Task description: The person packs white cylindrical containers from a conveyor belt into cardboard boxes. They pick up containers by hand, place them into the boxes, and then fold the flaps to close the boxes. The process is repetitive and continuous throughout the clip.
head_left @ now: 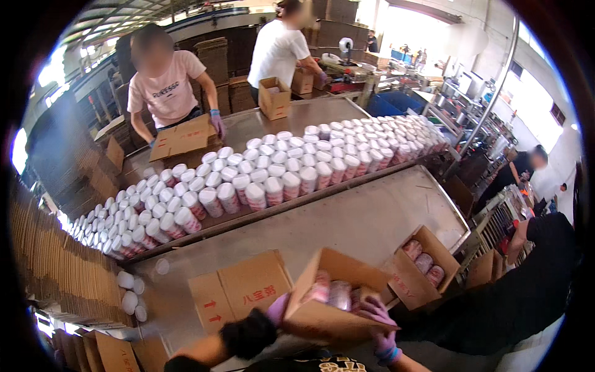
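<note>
An open cardboard box [328, 316] tilts at the table's near edge, with several pink-and-silver cans [340, 294] lying in it. My left hand [279, 309], in a purple glove, grips its left side. My right hand [379, 316], also gloved, is closed over its right near edge, fingers reaching inside. Just left of it a flattened carton [245, 288] with red print lies on the metal table [347, 217]. Close by on the right stands another open box [418, 266] with cans showing inside.
Rows of white-lidded cans [273, 186] stand along a raised strip across the table. Loose white lids [129, 302] lie beside stacked flat cartons [68, 266] at left. Two people work across the table, one holding a folded carton [183, 137]. A dark-sleeved person [514, 285] is close on the right.
</note>
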{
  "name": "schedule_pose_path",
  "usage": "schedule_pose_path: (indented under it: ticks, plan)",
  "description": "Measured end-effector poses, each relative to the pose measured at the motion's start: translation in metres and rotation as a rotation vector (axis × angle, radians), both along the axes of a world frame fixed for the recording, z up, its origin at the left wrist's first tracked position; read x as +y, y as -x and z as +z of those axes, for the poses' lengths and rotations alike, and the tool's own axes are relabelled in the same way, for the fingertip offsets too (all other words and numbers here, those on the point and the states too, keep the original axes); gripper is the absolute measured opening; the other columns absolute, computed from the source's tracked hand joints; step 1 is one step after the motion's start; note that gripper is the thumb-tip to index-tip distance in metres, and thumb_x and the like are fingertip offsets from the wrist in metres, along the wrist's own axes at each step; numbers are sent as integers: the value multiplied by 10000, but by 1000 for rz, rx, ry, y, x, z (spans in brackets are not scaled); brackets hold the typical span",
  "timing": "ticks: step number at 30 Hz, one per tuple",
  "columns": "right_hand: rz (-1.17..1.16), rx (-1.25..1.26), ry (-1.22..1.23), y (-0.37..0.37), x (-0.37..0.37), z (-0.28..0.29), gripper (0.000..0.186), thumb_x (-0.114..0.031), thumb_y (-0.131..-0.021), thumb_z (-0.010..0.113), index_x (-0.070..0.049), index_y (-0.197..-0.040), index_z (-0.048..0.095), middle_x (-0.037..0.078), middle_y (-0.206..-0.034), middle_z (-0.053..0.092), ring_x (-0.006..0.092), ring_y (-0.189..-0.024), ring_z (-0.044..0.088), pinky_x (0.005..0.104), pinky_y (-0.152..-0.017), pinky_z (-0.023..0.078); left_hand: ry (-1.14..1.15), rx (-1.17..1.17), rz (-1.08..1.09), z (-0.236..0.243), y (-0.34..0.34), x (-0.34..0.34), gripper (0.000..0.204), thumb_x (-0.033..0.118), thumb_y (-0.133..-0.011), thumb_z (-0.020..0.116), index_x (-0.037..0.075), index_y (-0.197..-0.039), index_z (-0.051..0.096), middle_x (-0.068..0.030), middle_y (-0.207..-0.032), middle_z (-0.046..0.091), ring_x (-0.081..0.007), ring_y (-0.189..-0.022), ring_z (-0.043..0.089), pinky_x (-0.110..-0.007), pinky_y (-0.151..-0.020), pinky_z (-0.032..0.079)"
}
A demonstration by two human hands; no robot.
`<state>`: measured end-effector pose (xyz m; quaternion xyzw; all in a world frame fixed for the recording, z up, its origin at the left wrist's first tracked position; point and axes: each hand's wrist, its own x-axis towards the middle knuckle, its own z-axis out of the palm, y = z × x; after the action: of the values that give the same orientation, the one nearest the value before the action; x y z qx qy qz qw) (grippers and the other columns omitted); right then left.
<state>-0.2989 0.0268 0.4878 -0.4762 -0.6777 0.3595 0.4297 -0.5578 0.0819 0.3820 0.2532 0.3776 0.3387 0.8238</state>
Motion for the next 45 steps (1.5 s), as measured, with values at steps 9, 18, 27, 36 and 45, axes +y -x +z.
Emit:
schedule_pose_path:
  ticks: [9,18,27,36,45]
  plan:
    - [-234,-712,-47,-117,-27,-53,596,-308,-611,609,-95,-1161,524,85,-1248,450,330,-1236,307,534,-1032,77,-1125,937,-37,-67,-140,144,484,302,-770,572,-9,-1129,480,-235,-1085,527,-361,-1021,501,-387,-893,403]
    - [107,-312,-265,24,23,9,729,-448,-652,677,-9,-1194,465,194,-1216,448,364,-1203,339,459,-1021,216,-609,1715,-448,-44,149,84,1004,681,-476,674,53,-1216,420,-179,-1195,477,-358,-1095,456,-456,-950,346]
    - [88,-911,209,174,30,-154,1080,-624,-608,615,13,-1349,154,191,-1402,195,386,-1277,205,507,-1032,153,-1057,1977,-547,-26,83,-50,213,265,-730,548,55,-764,557,-94,-764,611,-279,-808,589,-419,-682,468]
    - [353,399,261,142,154,-16,698,-481,-880,376,3,-1354,204,162,-1372,295,245,-1286,256,373,-1055,207,-1376,1727,-160,130,139,-7,253,225,-647,645,105,-866,604,-45,-888,587,-261,-946,498,-486,-885,333]
    - [506,-568,-1197,215,131,112,398,-350,-695,578,-137,-406,407,40,-462,441,223,-473,460,343,-496,336,-1121,1977,599,136,179,-65,297,227,-533,661,216,-829,682,-170,-1190,434,-408,-1156,357,-580,-988,205]
